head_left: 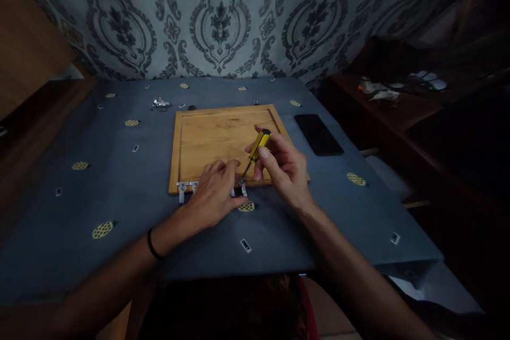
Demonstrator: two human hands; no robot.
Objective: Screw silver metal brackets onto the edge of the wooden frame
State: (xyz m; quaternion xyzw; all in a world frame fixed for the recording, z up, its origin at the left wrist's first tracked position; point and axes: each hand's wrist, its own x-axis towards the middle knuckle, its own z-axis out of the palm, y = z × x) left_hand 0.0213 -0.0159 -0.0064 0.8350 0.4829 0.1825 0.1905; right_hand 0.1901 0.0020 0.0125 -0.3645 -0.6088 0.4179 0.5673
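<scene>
A wooden panel (223, 135) with a raised frame lies flat on the cloth. My right hand (289, 170) grips a yellow and black screwdriver (261, 143), held at a slant. Its tip comes down to a metal hinge (244, 189) on the panel's near edge. Around that hinge, the thumb and forefinger of my left hand (215, 191) are closed, hiding part of it. Left of this hand, a second metal hinge (182, 191) sits on the same edge, partly covered by the fingers. The screw under the tip is too small to make out.
A loose metal hinge (160, 103) lies behind the panel to the left. Right of the panel is a black phone (319, 134). The blue patterned tablecloth (131, 186) reaches a patterned curtain (219, 21). A dark side table (382, 111) with small items stands at right.
</scene>
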